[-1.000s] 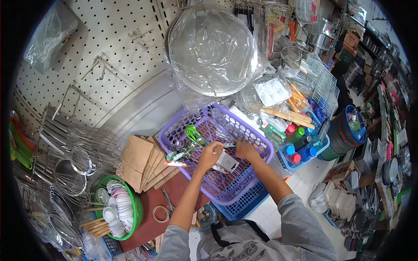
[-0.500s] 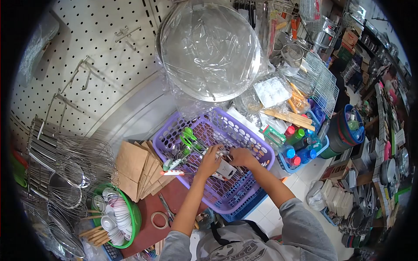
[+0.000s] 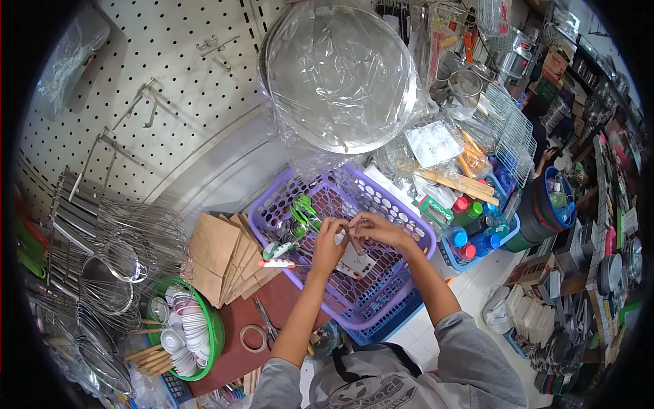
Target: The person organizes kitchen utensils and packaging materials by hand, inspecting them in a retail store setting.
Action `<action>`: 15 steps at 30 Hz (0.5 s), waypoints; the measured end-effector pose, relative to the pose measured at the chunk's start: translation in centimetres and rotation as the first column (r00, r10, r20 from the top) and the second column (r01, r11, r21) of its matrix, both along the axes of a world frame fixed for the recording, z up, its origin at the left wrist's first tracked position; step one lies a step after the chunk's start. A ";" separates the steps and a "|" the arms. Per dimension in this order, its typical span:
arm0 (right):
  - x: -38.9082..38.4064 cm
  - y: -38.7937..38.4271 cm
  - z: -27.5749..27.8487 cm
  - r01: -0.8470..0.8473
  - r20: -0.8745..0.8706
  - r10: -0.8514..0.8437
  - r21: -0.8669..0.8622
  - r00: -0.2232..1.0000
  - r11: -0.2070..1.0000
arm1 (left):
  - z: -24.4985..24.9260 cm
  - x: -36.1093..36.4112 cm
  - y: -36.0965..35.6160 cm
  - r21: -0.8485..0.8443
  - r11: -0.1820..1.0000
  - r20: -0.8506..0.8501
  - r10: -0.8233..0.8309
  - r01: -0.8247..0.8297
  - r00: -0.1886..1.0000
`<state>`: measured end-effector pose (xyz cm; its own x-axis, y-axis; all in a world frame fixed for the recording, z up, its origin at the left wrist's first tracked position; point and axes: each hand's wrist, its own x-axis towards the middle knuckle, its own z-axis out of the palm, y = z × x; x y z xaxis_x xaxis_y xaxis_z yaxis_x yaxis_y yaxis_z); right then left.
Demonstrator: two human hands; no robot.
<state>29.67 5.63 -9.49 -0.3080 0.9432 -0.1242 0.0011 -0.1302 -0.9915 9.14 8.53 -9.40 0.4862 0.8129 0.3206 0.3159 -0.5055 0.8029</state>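
Above the purple basket (image 3: 402, 300), my left hand (image 3: 330, 245) and my right hand (image 3: 378, 230) meet with bent fingers, pinching a small item too small to name. A white card with dark and red marks (image 3: 357, 260) lies just below the fingers. Green-handled utensils (image 3: 304, 211) lie in the basket to the left of my hands. A knife-like tool with a white and orange handle (image 3: 277, 263) rests over the basket's left rim.
Brown cardboard pieces (image 3: 212, 249), scissors (image 3: 266, 317) and a tape roll (image 3: 253, 338) are at the left. A green basket (image 3: 216, 334) holds white ladles. Large plastic-wrapped round trays (image 3: 340, 78) stand behind. Bottles (image 3: 470, 215) fill a blue basket at the right.
My hands have come closer together, with the right hand raised and moved left toward the left hand. The whole view has shifted slightly.
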 end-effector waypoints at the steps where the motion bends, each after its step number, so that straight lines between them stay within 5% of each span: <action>1: 0.0 -0.1 0.5 -0.013 -0.073 0.013 0.002 0.997 1.000 | 0.1 -0.2 -0.1 0.011 1.000 0.020 0.017 -0.018 1.000; 2: -0.2 -0.1 1.0 0.000 -0.173 0.000 0.004 0.985 1.000 | 0.2 -0.2 -0.2 0.006 0.999 0.051 0.041 -0.041 0.998; 6: -0.2 0.0 1.8 0.096 -0.054 -0.087 0.196 0.995 0.976 | 1.0 -0.6 -1.0 -0.147 0.985 0.230 0.122 -0.089 0.965; 9: -0.8 -1.1 3.6 0.191 0.312 -0.354 0.450 0.882 0.872 | 1.7 -1.7 -1.5 -0.229 0.968 0.331 0.178 -0.105 0.927; 10: -0.8 -0.8 2.8 0.104 0.387 -0.457 0.661 0.801 0.743 | 2.1 -2.2 -1.7 -0.262 0.959 0.332 0.197 -0.111 0.923; 15: -3.2 -1.7 3.9 -0.042 0.362 -0.186 0.537 0.913 0.842 | 4.7 -4.5 -2.4 -0.396 0.917 0.481 0.243 -0.038 0.842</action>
